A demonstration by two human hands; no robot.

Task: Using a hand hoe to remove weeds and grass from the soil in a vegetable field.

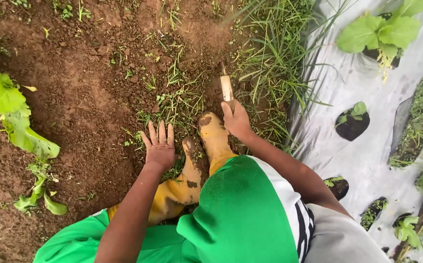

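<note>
A wooden-handled tool is being gripped by the right hand among weeds; the left hand is being spread flat, hemmed by muddy yellow boots, silver mulch sheeting edging rightward.

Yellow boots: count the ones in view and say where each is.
2. One yellow boot lies under the left hand; the other yellow boot is beside the right hand, which grips a wooden-handled tool.

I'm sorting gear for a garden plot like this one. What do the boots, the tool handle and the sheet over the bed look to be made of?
Boots: yellow rubber probably, smooth under mud smears. Tool handle, gripped by the right hand: pale, matte, likely wood; its working end is hidden in the grass. Sheet: thin silvery plastic film by its sheen and wrinkles, with holes cut for plants.
</note>
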